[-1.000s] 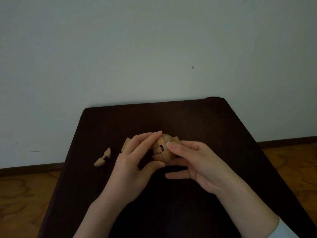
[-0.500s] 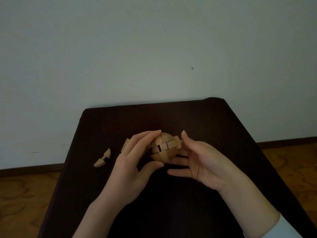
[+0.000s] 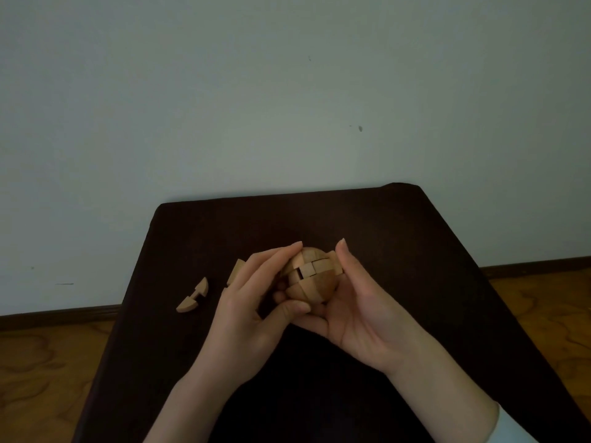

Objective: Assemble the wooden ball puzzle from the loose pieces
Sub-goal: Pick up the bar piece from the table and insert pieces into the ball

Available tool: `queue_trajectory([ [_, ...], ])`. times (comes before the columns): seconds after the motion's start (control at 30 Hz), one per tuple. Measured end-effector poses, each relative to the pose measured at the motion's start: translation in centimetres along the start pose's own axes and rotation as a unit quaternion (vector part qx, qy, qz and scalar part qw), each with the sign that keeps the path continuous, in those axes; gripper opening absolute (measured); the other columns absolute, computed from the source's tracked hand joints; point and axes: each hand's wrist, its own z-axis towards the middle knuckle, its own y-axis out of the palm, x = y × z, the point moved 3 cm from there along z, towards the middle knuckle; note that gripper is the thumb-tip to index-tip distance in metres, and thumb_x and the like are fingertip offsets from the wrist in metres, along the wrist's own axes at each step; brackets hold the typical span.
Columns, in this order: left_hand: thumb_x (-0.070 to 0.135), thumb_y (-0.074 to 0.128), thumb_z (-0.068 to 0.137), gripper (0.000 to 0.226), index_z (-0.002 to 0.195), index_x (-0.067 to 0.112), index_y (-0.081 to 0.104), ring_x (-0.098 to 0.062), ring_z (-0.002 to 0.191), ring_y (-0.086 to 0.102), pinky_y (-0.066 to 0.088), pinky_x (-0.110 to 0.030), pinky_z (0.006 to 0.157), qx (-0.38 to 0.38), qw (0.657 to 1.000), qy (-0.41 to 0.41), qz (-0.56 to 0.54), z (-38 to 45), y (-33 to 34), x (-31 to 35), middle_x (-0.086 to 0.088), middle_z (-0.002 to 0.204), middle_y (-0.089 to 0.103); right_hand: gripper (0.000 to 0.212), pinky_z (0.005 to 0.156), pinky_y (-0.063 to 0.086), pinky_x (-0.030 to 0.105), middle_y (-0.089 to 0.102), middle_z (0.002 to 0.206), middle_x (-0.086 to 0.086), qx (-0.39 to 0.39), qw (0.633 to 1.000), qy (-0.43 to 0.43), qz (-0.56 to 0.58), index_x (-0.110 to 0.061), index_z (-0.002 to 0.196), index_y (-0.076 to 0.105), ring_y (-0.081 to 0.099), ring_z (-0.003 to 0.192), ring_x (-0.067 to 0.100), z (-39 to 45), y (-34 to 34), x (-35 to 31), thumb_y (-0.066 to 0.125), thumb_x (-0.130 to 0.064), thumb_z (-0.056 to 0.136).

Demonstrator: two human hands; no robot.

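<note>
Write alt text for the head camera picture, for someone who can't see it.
Two hands hold a partly assembled wooden ball puzzle above a dark table: the left hand grips it with curled fingers and thumb, and the right hand cups it from the other side. Two loose wooden pieces lie to the left, a curved one and another partly hidden behind the left hand.

No readable text, label, brand or number shows anywhere.

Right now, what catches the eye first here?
The half-built wooden ball, held above the middle of the dark table: the left hand grips it, the right hand cups it with straight fingers. One curved loose piece lies at the table's left edge; another piece peeks out behind the left hand.
</note>
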Motion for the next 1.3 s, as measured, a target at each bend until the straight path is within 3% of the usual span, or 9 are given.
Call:
queue_trajectory([
  [0.27,0.030,0.062,0.079,0.061,0.138,0.031,0.046,-0.010,0.123,0.052,0.047,-0.022,0.098,0.017,1.000,0.009,-0.011,-0.2,0.8,0.2,0.018,0.130,0.050,0.064,0.066,0.054,0.024,0.066,0.094,0.019,0.003,0.999,-0.029,0.037,-0.001,0.106,0.072,0.065,0.079,0.020,0.3,0.4,0.9,0.046,-0.058,0.090],
  [0.63,0.032,0.063,0.080,0.060,0.138,0.028,0.047,-0.010,0.123,0.053,0.047,-0.021,0.097,0.024,1.000,0.016,-0.005,-0.1,0.6,0.2,0.017,0.130,0.050,0.062,0.063,0.056,0.025,0.068,0.101,0.020,0.013,0.996,-0.035,0.079,0.000,0.106,0.074,0.063,0.080,0.023,0.3,0.4,1.3,0.046,-0.053,0.092],
  [0.83,0.030,0.064,0.080,0.061,0.138,0.028,0.046,-0.007,0.124,0.050,0.044,-0.015,0.097,0.016,0.999,0.028,0.000,0.2,0.6,0.7,0.018,0.131,0.048,0.066,0.074,0.051,0.025,0.069,0.094,0.014,0.012,0.997,-0.030,0.065,-0.003,0.102,0.075,0.063,0.082,0.020,0.2,0.5,1.3,0.039,-0.059,0.093],
  [1.0,0.033,0.066,0.079,0.062,0.138,0.031,0.045,-0.010,0.123,0.051,0.047,-0.019,0.095,0.017,1.000,0.014,-0.006,0.1,0.3,0.4,0.016,0.131,0.048,0.076,0.100,0.048,0.040,0.065,0.125,0.019,0.006,1.000,0.000,0.008,-0.009,0.126,0.065,0.063,0.110,0.031,0.3,0.0,1.3,0.027,-0.066,0.093],
  [1.1,0.036,0.067,0.079,0.063,0.138,0.032,0.046,-0.015,0.122,0.053,0.049,-0.026,0.096,0.033,0.999,0.009,-0.003,0.1,0.1,0.2,0.015,0.128,0.049,0.072,0.099,0.049,0.043,0.062,0.131,0.021,0.039,0.999,-0.020,-0.028,-0.010,0.133,0.059,0.063,0.115,0.033,0.4,-0.3,0.9,0.030,-0.063,0.093],
  [1.3,0.042,0.071,0.074,0.068,0.137,0.030,0.048,-0.015,0.119,0.056,0.053,-0.035,0.094,0.061,0.998,-0.017,-0.021,0.0,0.2,-0.2,0.011,0.125,0.052,0.049,0.091,0.056,0.040,0.068,0.121,0.020,0.068,0.985,-0.080,-0.136,-0.004,0.124,0.063,0.064,0.115,0.032,-0.2,-0.3,-0.2,0.044,-0.039,0.095],
])
